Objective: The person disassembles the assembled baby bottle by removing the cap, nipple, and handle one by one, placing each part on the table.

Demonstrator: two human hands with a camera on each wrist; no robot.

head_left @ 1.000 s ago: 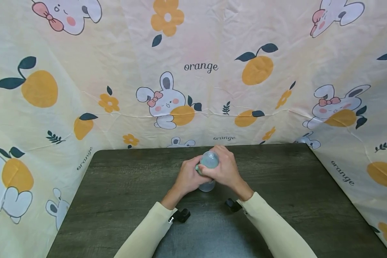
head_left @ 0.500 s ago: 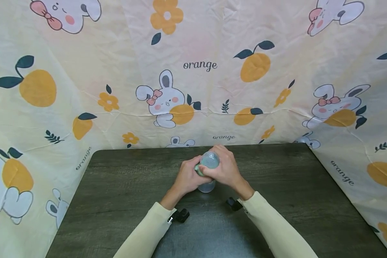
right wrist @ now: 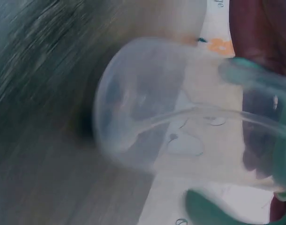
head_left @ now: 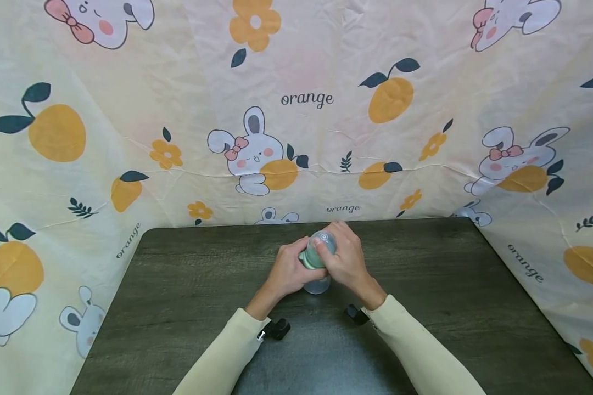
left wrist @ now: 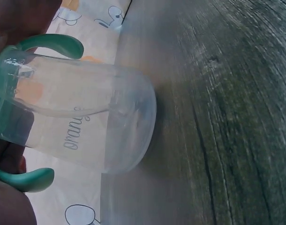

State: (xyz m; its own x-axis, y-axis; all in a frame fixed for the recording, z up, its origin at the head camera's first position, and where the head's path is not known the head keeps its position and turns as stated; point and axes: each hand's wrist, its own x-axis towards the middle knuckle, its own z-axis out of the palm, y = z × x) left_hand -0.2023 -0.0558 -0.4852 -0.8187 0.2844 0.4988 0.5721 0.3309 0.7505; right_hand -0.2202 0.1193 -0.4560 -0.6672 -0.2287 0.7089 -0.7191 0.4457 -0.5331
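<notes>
At the bottom of the head view, two cream sleeves (head_left: 410,351) are reaching up from the lower edge over the dark wood-grain table (head_left: 178,296), each wrist carrying a small black camera clip. Just above the frame's centre the left hand (head_left: 287,271) is wrapping its curled fingers round the side of a clear baby bottle (head_left: 318,258) with teal handles (left wrist: 49,43), while the right hand (head_left: 347,258) is curling over the bottle's top, gripping its clear cap. The bottle is standing upright on its base in the middle of the table, between the two hands. Farther back, a cream cloth (head_left: 306,99) printed with rabbits, oranges and the word "orange" is filling the upper half and both sides of the frame.
</notes>
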